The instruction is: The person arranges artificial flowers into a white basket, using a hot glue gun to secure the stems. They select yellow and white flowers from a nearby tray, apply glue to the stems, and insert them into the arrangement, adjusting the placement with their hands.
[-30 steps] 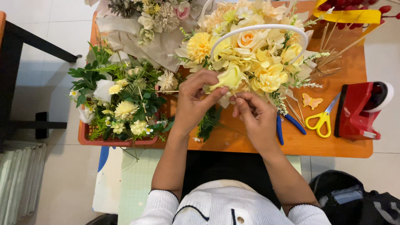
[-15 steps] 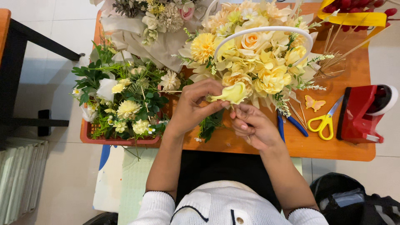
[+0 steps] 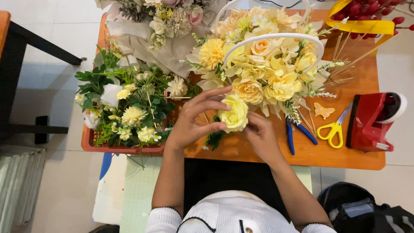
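Observation:
A pale yellow artificial rose (image 3: 235, 114) is held at the front of a flower arrangement (image 3: 263, 64) of yellow and cream blooms with a white hoop handle (image 3: 276, 37). My left hand (image 3: 196, 118) grips the rose from the left, fingers curled over its top. Under the bloom on the right, my right hand (image 3: 258, 133) pinches at its base, where the stem is hidden. Both hands hover over the front edge of the orange table (image 3: 345, 157).
A red tray (image 3: 120, 149) of green foliage and small cream flowers sits at the left. Blue-handled pliers (image 3: 297, 133), yellow scissors (image 3: 332, 129), a small butterfly cutout (image 3: 324, 111), a red tape dispenser (image 3: 371, 123) and wooden sticks (image 3: 349, 60) lie at the right. A wrapped bouquet (image 3: 164, 30) is at the back.
The rose has been turned so its bloom faces up, and both hands have shifted slightly lower and closer together around it.

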